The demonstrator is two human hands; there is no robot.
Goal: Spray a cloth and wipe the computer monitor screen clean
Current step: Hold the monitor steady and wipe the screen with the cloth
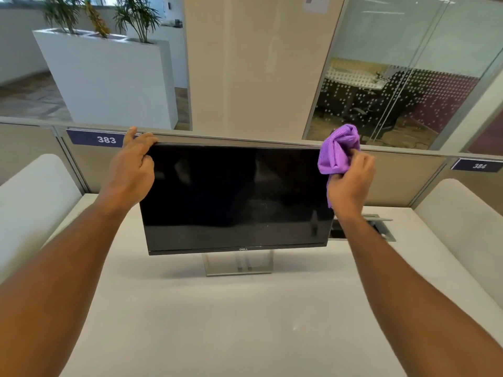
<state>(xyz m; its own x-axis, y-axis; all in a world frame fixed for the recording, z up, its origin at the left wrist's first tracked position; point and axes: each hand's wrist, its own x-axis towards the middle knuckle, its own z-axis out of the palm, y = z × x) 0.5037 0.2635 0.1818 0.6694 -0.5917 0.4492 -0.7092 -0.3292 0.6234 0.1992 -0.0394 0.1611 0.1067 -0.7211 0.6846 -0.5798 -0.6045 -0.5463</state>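
Observation:
A black computer monitor [234, 197] with a dark screen stands on a silver stand [239, 265] in the middle of the white desk [217, 322]. My left hand [133, 164] grips the monitor's top left corner, fingers hooked over the upper edge. My right hand [349, 183] holds a bunched purple cloth [337, 149] against the top right corner of the monitor. Faint specks show on the lower right of the screen. No spray bottle is in view.
A grey partition [402, 183] with number plates 383 [106, 139] and 384 [479, 165] runs behind the monitor. A cable hatch [381, 229] lies open in the desk at the right. White curved dividers flank the desk. A planter [109, 77] and glass wall stand beyond.

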